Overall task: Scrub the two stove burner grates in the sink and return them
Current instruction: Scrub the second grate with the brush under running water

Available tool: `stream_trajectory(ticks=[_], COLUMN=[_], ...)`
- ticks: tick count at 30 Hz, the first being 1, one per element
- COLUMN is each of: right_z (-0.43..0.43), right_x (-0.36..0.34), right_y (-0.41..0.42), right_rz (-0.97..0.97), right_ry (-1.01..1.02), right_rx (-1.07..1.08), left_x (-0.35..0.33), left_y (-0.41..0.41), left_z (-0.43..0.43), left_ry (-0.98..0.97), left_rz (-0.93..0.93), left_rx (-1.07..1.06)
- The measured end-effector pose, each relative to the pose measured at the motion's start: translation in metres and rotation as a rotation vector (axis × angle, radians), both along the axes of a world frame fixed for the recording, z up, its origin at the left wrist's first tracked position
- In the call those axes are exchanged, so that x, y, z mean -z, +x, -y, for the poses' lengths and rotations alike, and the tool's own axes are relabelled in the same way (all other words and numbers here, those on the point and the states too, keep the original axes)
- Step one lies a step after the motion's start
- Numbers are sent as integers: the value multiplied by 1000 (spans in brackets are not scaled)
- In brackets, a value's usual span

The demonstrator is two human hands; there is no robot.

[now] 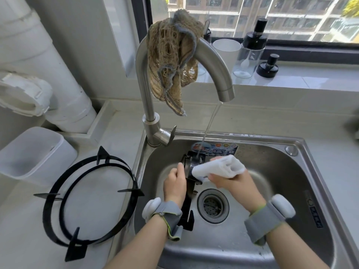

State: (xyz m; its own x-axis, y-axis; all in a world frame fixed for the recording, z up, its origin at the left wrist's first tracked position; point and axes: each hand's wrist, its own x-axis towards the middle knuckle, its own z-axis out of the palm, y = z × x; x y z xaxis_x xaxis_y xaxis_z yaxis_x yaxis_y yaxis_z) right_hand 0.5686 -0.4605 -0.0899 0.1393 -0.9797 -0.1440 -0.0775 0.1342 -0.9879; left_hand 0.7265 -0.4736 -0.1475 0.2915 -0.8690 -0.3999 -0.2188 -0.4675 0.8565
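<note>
- The first grate [186, 208] stood on edge in the sink [281, 191], left of the drain [212, 205]. Most likely this was so the basin would catch the runoff and its upper bars would sit under the water stream [209, 123] from the faucet [144, 74].
- The left grip [174, 186] was clenched around the grate's upper left edge, fingers wrapped over the bar. It seemed to be bracing the ring upright against the scrubbing push.
- The right grip [233, 181] grasped a folded white pad [219, 166], with its front end pressed against the grate's top bars just below where the water landed.
- Relative to the grips, the grate ran from the centre of the frame down toward the lower middle. It passed under the left wrist, and the pad met it from the right.
- The second grate [132, 191] lay flat on the table [23, 230] at lower left of the frame, well apart from both grips and probably waiting its turn.
- A netted cloth [171, 61] hung over the faucet's neck, clear of the work.
</note>
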Motion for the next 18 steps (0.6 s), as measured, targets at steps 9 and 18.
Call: stream_trajectory(ticks=[9,18], right_z=[44,53], right_x=[-8,-18], right_y=[-3,0], right_rz=[-169,-96], right_ry=[54,108], right_rx=[-111,-143], left_x=[-11,-6], left_y=[1,5], left_z=[12,5], left_ry=[-35,-43], left_rz=[67,111], left_rx=[13,65])
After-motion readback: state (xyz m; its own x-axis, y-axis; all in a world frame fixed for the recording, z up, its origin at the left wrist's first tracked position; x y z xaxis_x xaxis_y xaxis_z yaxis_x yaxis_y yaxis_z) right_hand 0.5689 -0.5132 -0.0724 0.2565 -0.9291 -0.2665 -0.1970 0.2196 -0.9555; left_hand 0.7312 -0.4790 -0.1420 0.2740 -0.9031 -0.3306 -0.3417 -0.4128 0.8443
